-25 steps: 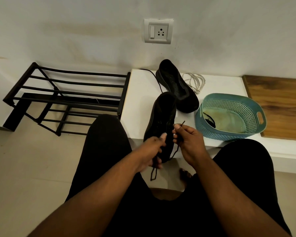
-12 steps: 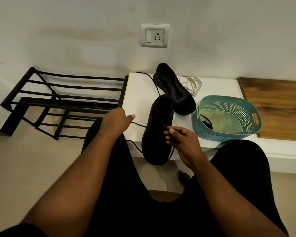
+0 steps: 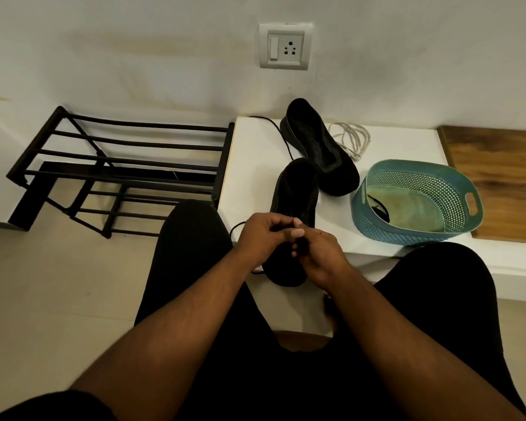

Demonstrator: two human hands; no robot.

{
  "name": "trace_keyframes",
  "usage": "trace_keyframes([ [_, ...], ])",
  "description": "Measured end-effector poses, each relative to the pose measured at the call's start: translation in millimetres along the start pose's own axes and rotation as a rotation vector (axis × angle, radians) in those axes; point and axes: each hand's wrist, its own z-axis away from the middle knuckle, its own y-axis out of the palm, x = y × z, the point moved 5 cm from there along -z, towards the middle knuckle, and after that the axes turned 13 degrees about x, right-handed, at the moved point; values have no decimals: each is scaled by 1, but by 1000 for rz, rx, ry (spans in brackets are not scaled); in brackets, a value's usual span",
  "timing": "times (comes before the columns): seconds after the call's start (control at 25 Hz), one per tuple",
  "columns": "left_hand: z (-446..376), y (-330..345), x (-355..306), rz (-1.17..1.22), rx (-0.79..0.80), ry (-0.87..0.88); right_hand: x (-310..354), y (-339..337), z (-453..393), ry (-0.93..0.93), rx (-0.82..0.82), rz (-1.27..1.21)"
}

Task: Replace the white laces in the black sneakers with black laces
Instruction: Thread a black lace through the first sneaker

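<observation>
Half a second ago the left hand (image 3: 260, 238) was out to the left over the knee, drawing a strand of the black lace (image 3: 236, 228) sideways; it has now come back in against the right hand (image 3: 318, 253), and both meet over the tongue of the near sneaker (image 3: 295, 192), fingers curled around the lace, though which strand each one pinches is too dark to make out. Judging by this, the task is roughly half done: the white laces (image 3: 351, 139) lie in a loose heap on the tabletop (image 3: 249, 165) behind the far sneaker (image 3: 319, 150), so both shoes appear already stripped. The near sneaker, its heel overhanging the front edge, is being threaded with black. The far sneaker rests on its side with bare eyelets showing, and a second black lace (image 3: 277, 129) trails from behind it toward the back left corner, so it looks unlaced as yet. Left to do: finish this shoe, then lace the other. The low white tabletop stands against a pale wall with a switch and socket plate (image 3: 285, 46); a wooden panel (image 3: 498, 177) adjoins it on the right. A black metal shoe rack (image 3: 119, 165) sits on the tiled floor (image 3: 58, 284) to the left, and a teal perforated basket (image 3: 413, 205) stands beside the sneakers, something dark lying inside.
</observation>
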Motion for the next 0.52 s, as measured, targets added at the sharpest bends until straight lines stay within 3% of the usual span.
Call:
trace_keyframes([
  [0.16, -1, -17, 9, -200, -213, -92, 3, -8, -5, -107, -166, 45],
  [0.24, -2, -24, 13, -342, -315, -187, 3, -11, -8, -101, -219, 230],
  [0.36, -8, -23, 22, -477, -325, -293, -4, -5, -19, -1, -190, 492],
  [0.52, -14, -16, 26, -488, -273, -316, -13, -1, -33, 33, -241, 480],
])
